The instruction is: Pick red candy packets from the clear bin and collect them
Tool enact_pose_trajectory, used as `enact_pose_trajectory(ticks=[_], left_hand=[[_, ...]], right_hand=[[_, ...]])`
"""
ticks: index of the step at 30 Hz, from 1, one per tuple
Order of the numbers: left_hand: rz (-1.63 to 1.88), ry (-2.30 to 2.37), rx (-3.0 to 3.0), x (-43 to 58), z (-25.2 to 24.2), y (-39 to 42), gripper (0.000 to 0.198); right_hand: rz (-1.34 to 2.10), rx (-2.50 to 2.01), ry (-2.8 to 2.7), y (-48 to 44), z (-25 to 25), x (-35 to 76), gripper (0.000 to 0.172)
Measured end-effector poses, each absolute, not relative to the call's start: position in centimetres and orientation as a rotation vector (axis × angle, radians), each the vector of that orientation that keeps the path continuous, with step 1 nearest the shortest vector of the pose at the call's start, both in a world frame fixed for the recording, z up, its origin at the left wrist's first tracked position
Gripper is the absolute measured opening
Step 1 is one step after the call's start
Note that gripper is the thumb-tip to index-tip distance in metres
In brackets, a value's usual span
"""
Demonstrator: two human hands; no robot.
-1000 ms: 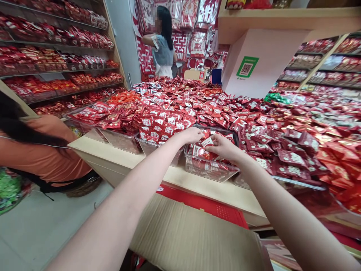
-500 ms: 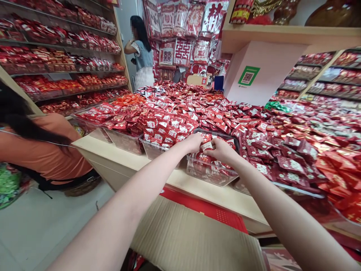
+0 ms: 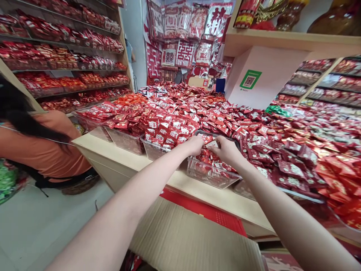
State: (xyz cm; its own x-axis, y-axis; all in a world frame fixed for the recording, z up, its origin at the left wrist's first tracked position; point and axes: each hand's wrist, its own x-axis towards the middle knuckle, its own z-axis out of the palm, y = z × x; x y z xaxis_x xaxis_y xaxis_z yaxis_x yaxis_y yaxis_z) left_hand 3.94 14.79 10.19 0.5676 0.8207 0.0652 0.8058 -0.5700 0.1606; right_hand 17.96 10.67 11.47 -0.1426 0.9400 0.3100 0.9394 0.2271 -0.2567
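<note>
Both my hands are over a clear plastic bin (image 3: pixel 210 176) partly filled with small red packets. My right hand (image 3: pixel 229 151) pinches a small red-and-white wrapped packet (image 3: pixel 212 144) between thumb and fingers. Close beside it on the left, my left hand (image 3: pixel 194 146) has its fingers curled in at the bin's left side; what they hold is hidden. Heaped red packets (image 3: pixel 160 130) with white print fill the bin to the left. Darker red packets (image 3: pixel 290 165) are piled on the right.
An open cardboard flap (image 3: pixel 194 237) lies below my forearms, by a red panel (image 3: pixel 208 210). A person in an orange top (image 3: pixel 45 146) crouches at the left. A white pillar with a QR sign (image 3: pixel 249 80) rises behind the bins. Stocked shelves (image 3: pixel 64 71) line the left wall.
My right hand has shifted slightly right and the packet in it has tilted. My left hand stays almost in place. The standing person at the back has moved mostly behind the shelf end.
</note>
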Motion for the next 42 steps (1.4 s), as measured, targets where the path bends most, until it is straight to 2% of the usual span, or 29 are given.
enact_pose_trajectory(ticks=[7, 10, 14, 18, 23, 27, 32, 33, 37, 42], left_hand=[[0.220, 1.354, 2.685, 4.0, 10.1, 15.1, 0.024], [0.213, 1.340, 2.699, 4.0, 10.1, 15.2, 0.023], [0.197, 1.327, 2.715, 3.9, 10.0, 15.3, 0.024], [0.187, 1.308, 2.719, 3.9, 9.9, 15.6, 0.028], [0.177, 1.270, 2.722, 3.7, 9.9, 15.8, 0.025], [0.170, 1.244, 2.723, 3.6, 10.2, 15.8, 0.021], [0.241, 1.296, 2.674, 3.4, 10.3, 15.7, 0.042], [0.254, 1.318, 2.658, 3.4, 10.2, 15.8, 0.045], [0.312, 1.353, 2.609, 3.3, 9.7, 16.3, 0.047], [0.463, 1.288, 2.604, 3.1, 10.0, 16.4, 0.040]], right_hand=[[0.226, -1.635, -2.601, 11.2, 10.5, 17.6, 0.016], [0.152, -1.683, -2.721, 11.7, 9.7, 16.4, 0.025], [0.112, -1.781, -2.677, 12.1, 9.6, 15.8, 0.037], [0.065, -1.877, -2.558, 12.0, 9.3, 15.5, 0.040], [0.039, -1.849, -2.552, 12.0, 9.4, 15.4, 0.038], [0.084, -1.725, -2.531, 11.7, 11.6, 17.0, 0.029], [0.317, -1.713, -2.415, 10.7, 13.8, 20.0, 0.022], [0.360, -1.690, -2.393, 10.6, 13.7, 20.3, 0.021], [0.383, -1.648, -2.208, 10.9, 12.3, 20.5, 0.037], [0.425, -1.541, -2.221, 11.6, 10.8, 19.3, 0.021]])
